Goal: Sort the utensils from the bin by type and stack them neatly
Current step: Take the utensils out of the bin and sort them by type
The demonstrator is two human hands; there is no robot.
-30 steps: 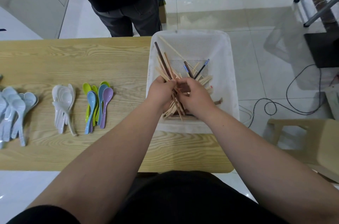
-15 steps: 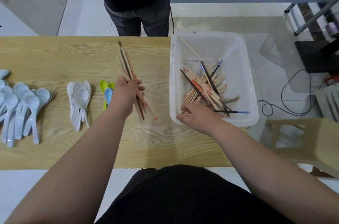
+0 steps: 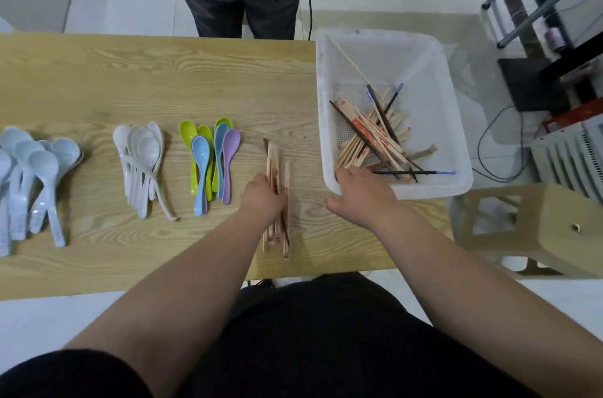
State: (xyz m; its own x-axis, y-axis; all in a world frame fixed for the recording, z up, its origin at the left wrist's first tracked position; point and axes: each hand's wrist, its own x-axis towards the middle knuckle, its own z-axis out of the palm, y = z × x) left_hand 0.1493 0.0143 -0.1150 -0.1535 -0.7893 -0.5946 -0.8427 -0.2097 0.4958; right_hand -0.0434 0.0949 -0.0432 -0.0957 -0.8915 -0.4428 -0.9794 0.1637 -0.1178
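As left hand (image 3: pixel 264 201) grips chopsticks (image 3: pixel 276 159), bin (image 3: pixel 439 97) holds more.

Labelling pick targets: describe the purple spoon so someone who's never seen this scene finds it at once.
On the wooden table, left of the white bin, find the coloured spoon pile, the spoon pile nearest the bin. The purple spoon lies at its right edge, next to the chopsticks the left hand holds. It is the only purple one; its neighbours are green and blue.
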